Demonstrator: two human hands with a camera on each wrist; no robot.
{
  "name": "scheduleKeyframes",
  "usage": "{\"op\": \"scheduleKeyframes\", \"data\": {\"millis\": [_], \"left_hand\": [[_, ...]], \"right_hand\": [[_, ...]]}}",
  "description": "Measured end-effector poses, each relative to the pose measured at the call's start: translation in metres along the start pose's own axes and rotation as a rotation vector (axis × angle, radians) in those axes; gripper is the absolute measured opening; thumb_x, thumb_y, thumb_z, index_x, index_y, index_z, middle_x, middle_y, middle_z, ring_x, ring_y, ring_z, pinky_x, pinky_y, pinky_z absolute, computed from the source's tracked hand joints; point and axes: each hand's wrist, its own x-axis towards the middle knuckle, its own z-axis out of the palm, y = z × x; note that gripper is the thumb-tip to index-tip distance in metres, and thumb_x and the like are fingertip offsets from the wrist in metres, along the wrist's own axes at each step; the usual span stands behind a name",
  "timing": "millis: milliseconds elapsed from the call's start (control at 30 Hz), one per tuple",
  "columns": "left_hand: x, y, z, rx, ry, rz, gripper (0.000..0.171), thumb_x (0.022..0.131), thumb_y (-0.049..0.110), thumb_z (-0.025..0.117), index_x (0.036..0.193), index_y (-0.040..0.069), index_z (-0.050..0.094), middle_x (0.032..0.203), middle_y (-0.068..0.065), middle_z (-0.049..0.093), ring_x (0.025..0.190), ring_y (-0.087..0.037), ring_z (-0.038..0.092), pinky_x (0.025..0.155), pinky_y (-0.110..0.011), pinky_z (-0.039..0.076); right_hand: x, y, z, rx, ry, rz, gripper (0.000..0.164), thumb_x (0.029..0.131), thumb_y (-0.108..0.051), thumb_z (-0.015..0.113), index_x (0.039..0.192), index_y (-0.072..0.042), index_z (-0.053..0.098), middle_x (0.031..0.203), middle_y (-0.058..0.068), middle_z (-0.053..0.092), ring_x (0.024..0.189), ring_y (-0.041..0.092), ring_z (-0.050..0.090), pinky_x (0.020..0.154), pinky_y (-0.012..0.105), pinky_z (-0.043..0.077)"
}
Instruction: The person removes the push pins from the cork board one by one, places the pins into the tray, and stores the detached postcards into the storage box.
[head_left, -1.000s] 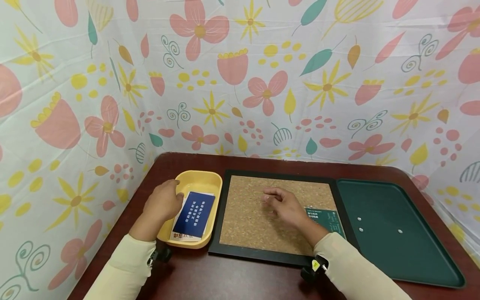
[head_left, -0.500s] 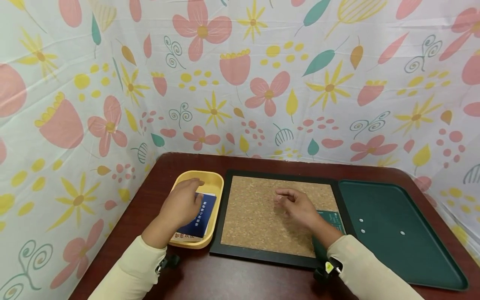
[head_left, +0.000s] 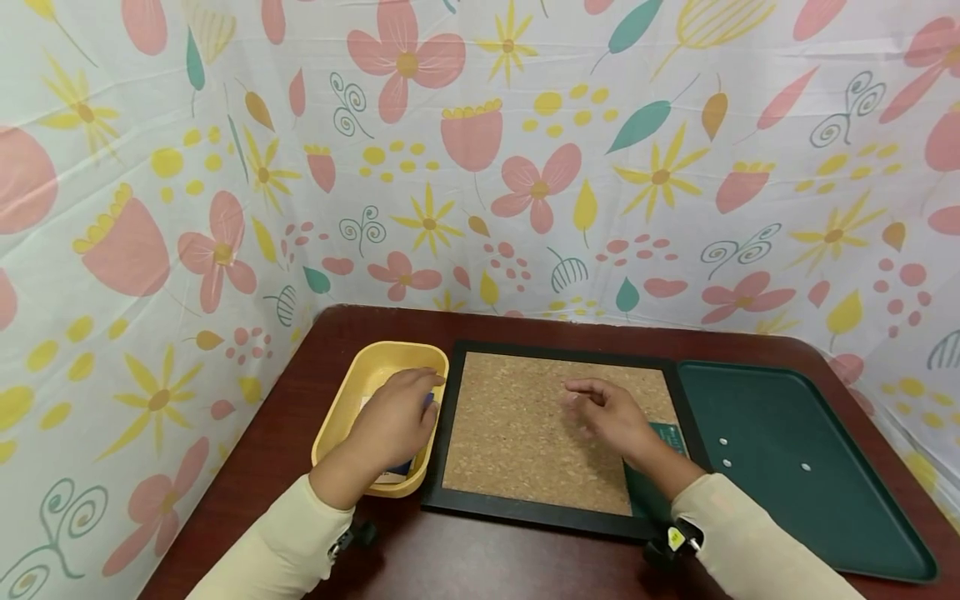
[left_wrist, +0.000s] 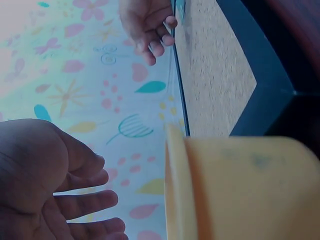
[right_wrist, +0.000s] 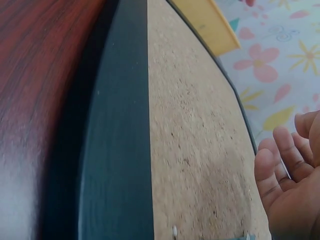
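My left hand [head_left: 397, 417] hovers over the yellow plastic tub [head_left: 337, 400], its fingers loosely bent with nothing between them. Beneath it lie a dark blue printed card and a pale card [head_left: 393, 477], mostly hidden by the hand. Above the framed cork board [head_left: 525, 425] is my right hand [head_left: 611, 417]; the right wrist view shows its relaxed fingers [right_wrist: 287, 150] holding nothing. A dark green printed card [head_left: 667, 434] lies on the board's right side, partly covered by the right forearm.
A dark green tray [head_left: 787, 517] sits right of the board, with three small whitish pieces on it, one of them a round white piece [head_left: 806, 467]. All stand on a dark red-brown table [head_left: 450, 567]. Flower-printed cloth [head_left: 480, 208] hangs behind and at the left.
The left hand has moved right across the tub, from its left side toward its right rim, now covering most of the blue card. My right hand has shifted right over the cork.
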Motion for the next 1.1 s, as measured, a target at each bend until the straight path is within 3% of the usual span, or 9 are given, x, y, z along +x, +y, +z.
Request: {"op": "scheduleKeyframes", "data": {"millis": [333, 467, 733, 900, 1100], "left_hand": [[0.0, 0.018, 0.008, -0.012, -0.012, 0.098, 0.03, 0.098, 0.009, 0.066, 0.127, 0.005, 0.068, 0.136, -0.013, 0.062, 0.129, -0.033, 0.055, 0.103, -0.048, 0.046], [0.001, 0.025, 0.014, -0.023, -0.011, 0.143, 0.029, 0.097, 0.009, 0.066, 0.125, 0.005, 0.068, 0.134, -0.014, 0.064, 0.126, -0.032, 0.057, 0.103, -0.047, 0.047], [0.0, 0.038, 0.03, 0.024, 0.011, 0.231, 0.027, 0.093, 0.009, 0.07, 0.12, 0.005, 0.07, 0.127, -0.011, 0.067, 0.123, -0.03, 0.059, 0.105, -0.043, 0.046], [0.0, 0.049, 0.039, 0.066, -0.017, 0.265, 0.026, 0.093, 0.011, 0.068, 0.119, 0.008, 0.071, 0.126, -0.007, 0.068, 0.123, -0.025, 0.059, 0.107, -0.038, 0.044], [0.0, 0.063, 0.048, 0.107, -0.07, 0.328, 0.027, 0.096, 0.014, 0.066, 0.122, 0.01, 0.07, 0.126, -0.004, 0.068, 0.123, -0.021, 0.06, 0.109, -0.034, 0.041]], "right_hand": [[-0.006, 0.0, -0.014, -0.029, 0.021, 0.06, 0.05, 0.108, -0.031, 0.055, 0.148, -0.003, 0.049, 0.13, 0.022, 0.063, 0.107, 0.033, 0.065, 0.069, 0.041, 0.055], [-0.008, 0.001, -0.02, -0.037, 0.022, 0.054, 0.05, 0.108, -0.032, 0.053, 0.149, -0.003, 0.049, 0.131, 0.022, 0.061, 0.098, 0.033, 0.064, 0.067, 0.039, 0.053], [-0.011, 0.009, -0.028, -0.057, 0.024, 0.043, 0.047, 0.109, -0.03, 0.052, 0.149, -0.004, 0.05, 0.13, 0.022, 0.062, 0.102, 0.032, 0.063, 0.067, 0.038, 0.053], [-0.013, 0.013, -0.035, -0.062, 0.036, 0.046, 0.048, 0.109, -0.03, 0.053, 0.148, -0.003, 0.051, 0.123, 0.022, 0.064, 0.091, 0.032, 0.061, 0.066, 0.038, 0.054], [-0.017, 0.017, -0.044, -0.106, 0.05, 0.032, 0.054, 0.107, -0.038, 0.055, 0.148, -0.004, 0.051, 0.125, 0.02, 0.065, 0.096, 0.031, 0.064, 0.068, 0.038, 0.055]]}}
